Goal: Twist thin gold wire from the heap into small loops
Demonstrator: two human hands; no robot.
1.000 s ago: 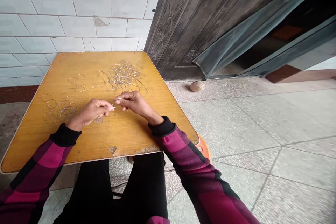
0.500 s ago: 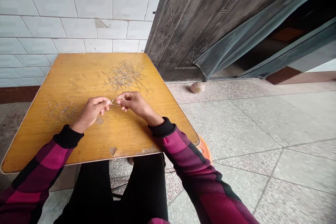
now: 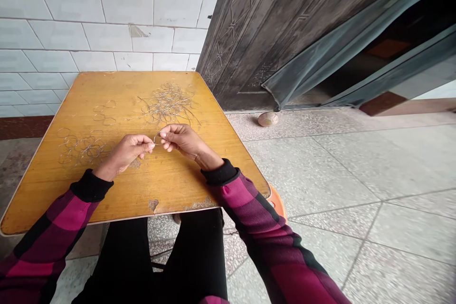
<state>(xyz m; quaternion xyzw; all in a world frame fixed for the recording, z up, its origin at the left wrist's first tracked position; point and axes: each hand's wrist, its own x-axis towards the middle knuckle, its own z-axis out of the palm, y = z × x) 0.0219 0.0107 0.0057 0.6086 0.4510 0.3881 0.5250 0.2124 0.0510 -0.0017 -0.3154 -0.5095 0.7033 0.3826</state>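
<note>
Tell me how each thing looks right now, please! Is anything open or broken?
Right bare hand, pinching a thin silver wire loop.
Left bare hand, raised beside the loop, fingers curled.
Tangled silver wire heap, lying loose on the table.
Yellow wooden table, chipped near its front edge.
Dark embossed metal door, standing open.

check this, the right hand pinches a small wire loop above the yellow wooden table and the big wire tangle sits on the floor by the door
Not quite: the big wire tangle sits on the yellow wooden table, not on the floor by the door, as the head view shows. The right hand does pinch the small wire loop above the table.
</note>
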